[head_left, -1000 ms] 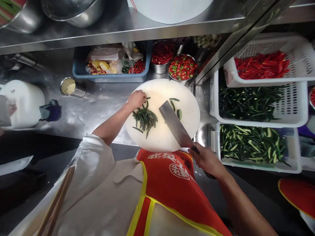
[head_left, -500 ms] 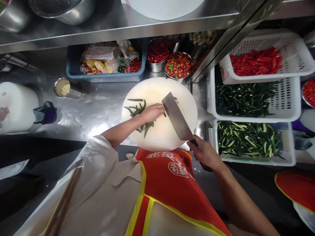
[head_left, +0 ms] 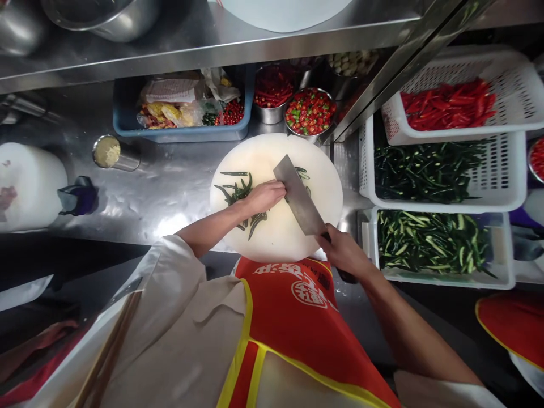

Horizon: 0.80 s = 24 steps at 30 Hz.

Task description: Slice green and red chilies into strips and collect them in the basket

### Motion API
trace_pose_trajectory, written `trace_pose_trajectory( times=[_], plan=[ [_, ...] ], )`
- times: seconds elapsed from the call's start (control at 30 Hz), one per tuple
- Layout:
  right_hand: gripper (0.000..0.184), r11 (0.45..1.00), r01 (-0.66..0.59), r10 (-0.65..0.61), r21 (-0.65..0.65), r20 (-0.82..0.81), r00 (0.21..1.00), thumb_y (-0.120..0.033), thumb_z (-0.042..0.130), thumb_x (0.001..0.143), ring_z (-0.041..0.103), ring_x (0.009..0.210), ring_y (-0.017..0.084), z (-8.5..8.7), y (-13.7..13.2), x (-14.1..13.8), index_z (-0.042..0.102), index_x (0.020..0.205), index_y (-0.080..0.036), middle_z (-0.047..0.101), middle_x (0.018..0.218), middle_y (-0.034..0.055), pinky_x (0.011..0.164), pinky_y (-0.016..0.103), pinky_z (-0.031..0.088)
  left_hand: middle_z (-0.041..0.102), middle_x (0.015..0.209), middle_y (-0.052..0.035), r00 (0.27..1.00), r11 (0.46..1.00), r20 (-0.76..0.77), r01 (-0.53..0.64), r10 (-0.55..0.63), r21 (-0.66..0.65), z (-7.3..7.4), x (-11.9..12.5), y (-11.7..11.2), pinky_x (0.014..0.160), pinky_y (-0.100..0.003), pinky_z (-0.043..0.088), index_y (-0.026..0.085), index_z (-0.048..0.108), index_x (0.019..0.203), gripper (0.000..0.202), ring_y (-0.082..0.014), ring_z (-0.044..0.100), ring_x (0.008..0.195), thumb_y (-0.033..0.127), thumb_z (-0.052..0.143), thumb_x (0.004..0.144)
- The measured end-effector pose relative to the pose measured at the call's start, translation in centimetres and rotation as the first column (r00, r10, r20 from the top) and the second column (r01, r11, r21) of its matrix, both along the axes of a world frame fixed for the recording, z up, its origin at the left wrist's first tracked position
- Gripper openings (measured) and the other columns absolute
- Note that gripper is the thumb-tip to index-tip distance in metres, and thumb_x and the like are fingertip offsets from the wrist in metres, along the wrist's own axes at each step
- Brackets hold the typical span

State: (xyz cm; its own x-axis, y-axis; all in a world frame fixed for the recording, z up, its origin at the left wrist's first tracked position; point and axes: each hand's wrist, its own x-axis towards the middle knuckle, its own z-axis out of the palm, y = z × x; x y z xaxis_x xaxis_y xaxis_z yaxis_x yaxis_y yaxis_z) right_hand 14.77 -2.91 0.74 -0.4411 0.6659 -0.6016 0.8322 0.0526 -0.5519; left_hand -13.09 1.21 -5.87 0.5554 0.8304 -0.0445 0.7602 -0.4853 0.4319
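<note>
My right hand (head_left: 345, 250) is wrapped round the handle of a cleaver (head_left: 300, 195), whose broad blade slants over the round white cutting board (head_left: 272, 243). Close to the blade's left edge, my left hand (head_left: 267, 196) presses down with curled fingers on a green chili (head_left: 287, 199), mostly hidden under hand and blade. Whole green chilies (head_left: 238, 192) lie loose to the left of that hand and under its wrist. Right of the blade, a few cut green chili pieces (head_left: 301, 171) rest on the board.
At right stand baskets of red chilies (head_left: 450, 105) and green chilies (head_left: 429, 170), and a tub of sliced green chilies (head_left: 433, 241). Behind the board are a bowl of chopped chilies (head_left: 310, 112) and a blue bin (head_left: 178, 135). A steel shelf (head_left: 191, 59) overhangs the counter. Another person's arm (head_left: 38, 345) shows lower left.
The cleaver and my right hand have shifted left and slightly away from me, and more cut chili shows right of the blade. Another person's arm has come into view at lower left.
</note>
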Motion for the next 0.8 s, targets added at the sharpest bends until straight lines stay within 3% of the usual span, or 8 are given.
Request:
trace_pose_trajectory(
  times=[0.2,0.3,0.37,0.47,0.53,0.63,0.73,0.8],
  plan=[
    [0.023,0.994,0.103,-0.105,-0.041,-0.065,0.992,-0.044,0.041,0.092,0.057,0.049,0.017,-1.5,1.0,-1.6,0.05,0.089,-0.023,0.057,0.052,-0.0021,0.053,0.026,0.036,0.062,0.093,-0.0071,1.0,1.0,-0.019,0.001,-0.001,-0.012,1.2,-0.6,0.0,0.085,-0.03,0.048,0.017,0.065,0.088,0.031,-0.018,0.057,0.093,0.021,0.036,0.097],
    [0.025,0.995,0.101,-0.1,0.005,-0.067,0.993,-0.046,0.041,0.092,0.06,0.054,0.019,-0.4,0.0,0.1,0.05,0.087,-0.023,0.06,0.056,-0.0001,0.055,0.027,0.036,0.062,0.097,-0.0081,0.974,0.975,-0.056,-0.219,0.22,0.02,2.2,-4.3,0.6,0.089,-0.031,0.047,0.016,0.067,0.091,0.025,-0.0194,0.058,0.096,0.017,0.041,0.092],
    [0.025,0.997,0.07,-0.071,-0.012,-0.068,0.995,-0.047,0.041,0.091,0.06,0.056,0.019,0.4,-1.1,1.2,0.05,0.087,-0.023,0.061,0.058,0.0003,0.055,0.027,0.037,0.062,0.102,-0.0086,0.902,0.915,-0.161,-0.403,0.401,0.02,2.6,-7.6,1.1,0.091,-0.033,0.047,0.017,0.069,0.094,0.021,-0.0215,0.058,0.098,0.015,0.05,0.084],
    [0.026,0.997,0.012,-0.017,-0.081,-0.069,0.997,-0.046,0.04,0.092,0.061,0.056,0.019,0.9,-2.5,2.2,0.051,0.088,-0.024,0.062,0.061,0.0004,0.055,0.027,0.036,0.064,0.1,-0.0075,0.82,0.861,-0.343,-0.505,0.458,-0.058,2.9,-11.0,1.8,0.085,-0.034,0.048,0.021,0.071,0.094,0.022,-0.0234,0.06,0.093,0.016,0.056,0.079],
    [0.026,0.994,0.005,-0.012,-0.112,-0.068,0.998,-0.046,0.039,0.092,0.06,0.055,0.019,0.6,-3.0,2.3,0.052,0.09,-0.023,0.063,0.063,0.0008,0.054,0.027,0.036,0.064,0.101,-0.0075,0.811,0.856,-0.325,-0.517,0.486,-0.012,3.0,-11.0,2.2,0.085,-0.035,0.048,0.022,0.071,0.098,0.024,-0.0239,0.059,0.095,0.017,0.053,0.083],
    [0.026,0.993,0.057,-0.062,-0.104,-0.048,0.997,-0.046,0.039,0.092,0.06,0.055,0.019,0.0,-2.9,2.2,0.052,0.09,-0.023,0.063,0.061,0.001,0.054,0.027,0.036,0.062,0.107,-0.0079,0.893,0.905,-0.154,-0.412,0.424,0.105,2.7,-7.9,2.3,0.091,-0.035,0.045,0.021,0.068,0.107,0.028,-0.0231,0.056,0.102,0.02,0.047,0.09],
    [0.027,0.99,0.12,-0.121,-0.076,-0.015,0.993,-0.047,0.04,0.091,0.06,0.054,0.019,-0.1,-2.6,2.0,0.052,0.09,-0.022,0.062,0.058,0.0007,0.054,0.027,0.036,0.061,0.106,-0.007,0.992,0.991,-0.066,-0.102,0.108,0.087,2.0,-3.5,1.7,0.09,-0.032,0.045,0.021,0.068,0.108,0.029,-0.0211,0.054,0.101,0.021,0.042,0.094],
    [0.027,0.989,0.131,-0.131,-0.067,-0.001,0.991,-0.046,0.04,0.091,0.059,0.054,0.018,0.2,-2.4,1.9,0.053,0.092,-0.022,0.062,0.058,0.0003,0.054,0.026,0.035,0.062,0.103,-0.0069,0.998,0.998,-0.048,0.042,-0.039,0.052,1.3,-1.5,1.1,0.088,-0.031,0.045,0.02,0.068,0.106,0.029,-0.0204,0.055,0.099,0.021,0.041,0.095]
  ],
)
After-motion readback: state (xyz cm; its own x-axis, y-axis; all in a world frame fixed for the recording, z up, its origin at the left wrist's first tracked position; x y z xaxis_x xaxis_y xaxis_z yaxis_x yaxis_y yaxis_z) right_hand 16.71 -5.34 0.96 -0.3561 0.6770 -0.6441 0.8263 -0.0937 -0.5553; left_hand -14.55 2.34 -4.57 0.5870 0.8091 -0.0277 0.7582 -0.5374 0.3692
